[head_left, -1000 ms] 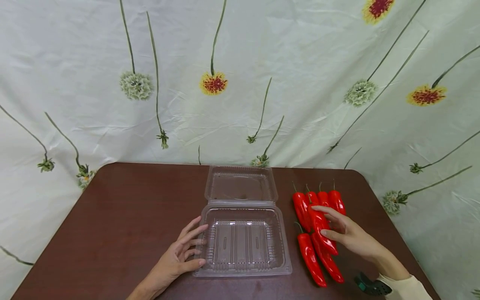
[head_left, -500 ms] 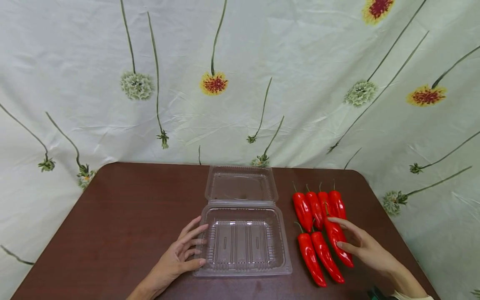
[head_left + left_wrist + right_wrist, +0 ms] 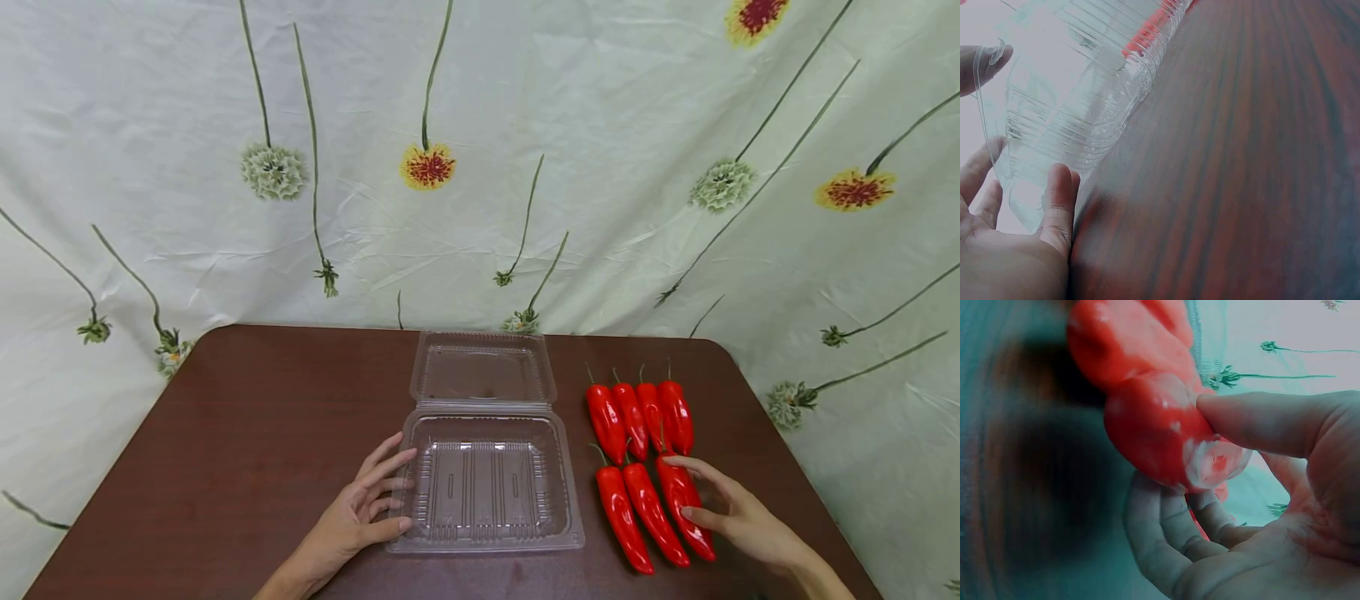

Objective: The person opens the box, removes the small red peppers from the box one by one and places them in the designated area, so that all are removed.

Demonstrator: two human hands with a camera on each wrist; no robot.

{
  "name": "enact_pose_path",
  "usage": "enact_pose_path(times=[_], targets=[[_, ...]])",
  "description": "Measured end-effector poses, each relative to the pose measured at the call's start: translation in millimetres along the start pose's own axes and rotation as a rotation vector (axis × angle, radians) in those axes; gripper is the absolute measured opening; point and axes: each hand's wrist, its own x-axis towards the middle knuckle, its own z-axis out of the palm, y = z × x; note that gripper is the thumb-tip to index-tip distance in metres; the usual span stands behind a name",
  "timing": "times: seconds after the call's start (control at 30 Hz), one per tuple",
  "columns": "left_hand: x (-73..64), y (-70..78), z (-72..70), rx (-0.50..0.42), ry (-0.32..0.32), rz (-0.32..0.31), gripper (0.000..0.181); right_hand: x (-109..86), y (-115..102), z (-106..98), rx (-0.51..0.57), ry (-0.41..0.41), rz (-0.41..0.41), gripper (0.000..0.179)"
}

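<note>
My right hand [image 3: 742, 512] holds a glossy red chili pepper [image 3: 684, 504] between thumb and fingers, at the right end of the near row of peppers. The right wrist view has the thumb on one side of this red pepper [image 3: 1147, 428] and curled fingers below it. Two more chili peppers [image 3: 652, 512] lie just left of it. A clear plastic clamshell box [image 3: 480, 546] stands open at the table's middle, lid [image 3: 480, 392] folded back. At its left rim rests my left hand [image 3: 352, 512], fingers spread and fairly straight; the left wrist view shows fingertips [image 3: 1060, 178] at the box wall.
A back row of several red chili peppers [image 3: 605, 421] lies above the near row, green stems pointing away from me. The dark brown table [image 3: 247, 450] extends left of the box. A white flowered cloth [image 3: 480, 217] hangs behind its far edge.
My right hand has carried its pepper right and toward me, from over the other peppers to the near row's right end. My left hand and the box have stayed in place.
</note>
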Motion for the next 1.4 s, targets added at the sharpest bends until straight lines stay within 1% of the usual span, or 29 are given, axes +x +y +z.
enact_pose_path(times=[0.07,0.17,0.3,0.5,0.57,0.8,0.9,1.0,1.1,1.17,1.23,1.3,1.33,1.4], targets=[[-0.2,-0.2,-0.2,-0.003,0.000,0.002,0.073,-0.1,2.1,1.7,0.002,-0.009,-0.010,0.059],[-0.2,-0.7,-0.3,-0.004,0.001,0.011,0.073,0.6,3.9,3.3,0.033,-0.033,0.009,0.059],[0.0,-1.1,-0.4,-0.007,0.001,0.018,0.073,1.0,6.1,5.7,0.056,-0.028,0.024,0.058],[-0.5,-1.1,-1.1,-0.013,-0.002,0.009,0.073,0.8,11.4,10.3,-0.019,0.017,-0.091,0.054],[-0.6,-1.1,-1.3,-0.012,-0.001,0.008,0.074,1.6,12.4,11.3,-0.037,0.025,-0.113,0.054],[-0.2,-3.0,-2.2,0.011,-0.001,0.030,0.074,4.0,15.5,15.0,-0.028,0.014,-0.125,0.054],[-0.4,-4.0,-2.9,0.030,-0.002,0.047,0.074,4.6,15.9,16.8,-0.056,0.026,-0.142,0.056],[-1.4,-3.4,-3.0,0.044,0.001,0.039,0.074,4.8,16.1,17.5,-0.069,0.030,-0.148,0.058],[-2.8,-1.0,-3.4,0.065,0.010,0.038,0.072,4.4,15.2,15.9,-0.043,0.015,-0.112,0.057],[-4.1,2.0,-4.8,0.094,0.027,0.051,0.071,3.9,13.8,13.1,-0.024,0.006,-0.063,0.057],[-5.4,6.7,-8.1,0.146,0.063,0.078,0.069,2.9,11.8,9.0,-0.022,0.014,-0.005,0.058],[-7.0,13.0,-12.7,0.212,0.126,0.084,0.068,1.9,10.0,4.5,-0.041,0.041,0.035,0.058],[-7.9,16.6,-15.5,0.251,0.166,0.080,0.067,1.3,9.4,2.1,-0.060,0.062,0.042,0.059],[-9.7,25.3,-21.9,0.339,0.247,0.058,0.066,0.5,8.6,-2.7,-0.097,0.111,0.052,0.058]])
